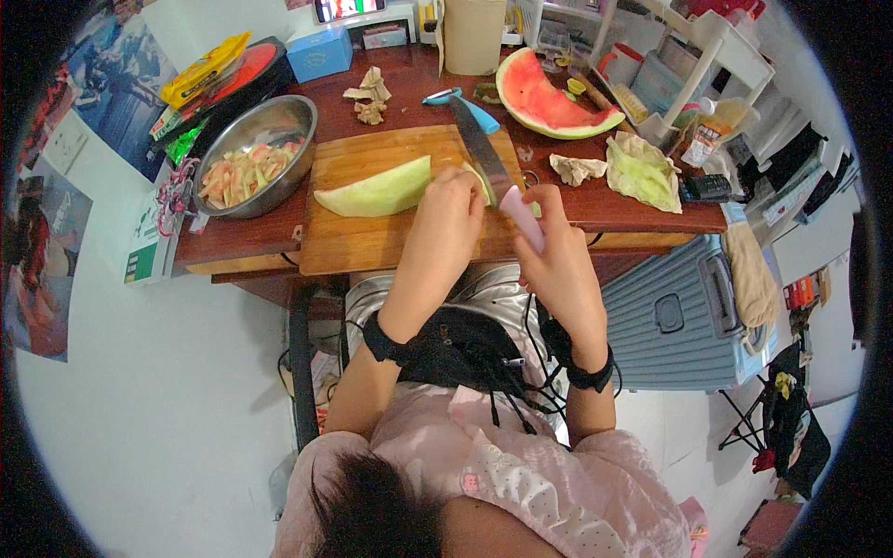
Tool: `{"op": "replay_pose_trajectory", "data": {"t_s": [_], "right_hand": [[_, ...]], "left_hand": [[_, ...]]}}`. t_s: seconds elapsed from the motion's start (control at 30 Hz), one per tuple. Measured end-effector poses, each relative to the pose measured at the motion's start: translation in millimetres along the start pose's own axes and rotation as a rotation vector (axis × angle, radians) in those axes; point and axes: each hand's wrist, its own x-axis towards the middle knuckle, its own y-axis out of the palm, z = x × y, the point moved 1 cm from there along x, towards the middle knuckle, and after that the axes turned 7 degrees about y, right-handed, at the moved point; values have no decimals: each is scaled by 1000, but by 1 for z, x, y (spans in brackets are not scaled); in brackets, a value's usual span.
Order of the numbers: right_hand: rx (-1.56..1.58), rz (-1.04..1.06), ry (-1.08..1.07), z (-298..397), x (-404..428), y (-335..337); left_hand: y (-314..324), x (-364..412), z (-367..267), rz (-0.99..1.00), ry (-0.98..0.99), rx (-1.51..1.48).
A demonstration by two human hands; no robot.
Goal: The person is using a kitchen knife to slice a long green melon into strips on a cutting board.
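Observation:
My right hand (561, 261) grips the pale pink handle of a kitchen knife (481, 146). Its dark blade points away from me and stands beside a small pale-green piece of watermelon rind (477, 178). The fingertips of my left hand (446, 223) press on that piece, just left of the blade. A long peeled wedge of rind (380, 192) lies on the wooden cutting board (349, 244), left of my left hand. To the board's left, a steel bowl (296, 125) holds many thin rind slices with pinkish edges.
Behind the board lie a blue-handled peeler (481, 118), a watermelon shell with red flesh (558, 115) and crumpled brown paper (370, 91). More crumpled paper (578, 169) and a green-stained sheet (642, 171) lie at right. A ribbed blue case (670, 314) stands right of the desk.

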Motion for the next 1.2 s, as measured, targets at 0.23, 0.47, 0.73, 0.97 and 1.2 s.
{"op": "replay_pose_trajectory", "data": {"t_s": [0.23, 0.47, 0.73, 0.97, 1.2], "right_hand": [[28, 16, -58, -2, 2, 6], [8, 10, 3, 3, 1, 1], [22, -10, -28, 6, -2, -3], [1, -11, -36, 1, 0, -3], [9, -10, -21, 3, -1, -2]], "left_hand": [[-1, 0, -3, 31, -53, -84], [0, -3, -1, -1, -1, -122], [5, -5, -2, -25, 4, -94], [0, -5, -5, 28, 29, 9], [1, -6, -1, -35, 112, -27]]}}
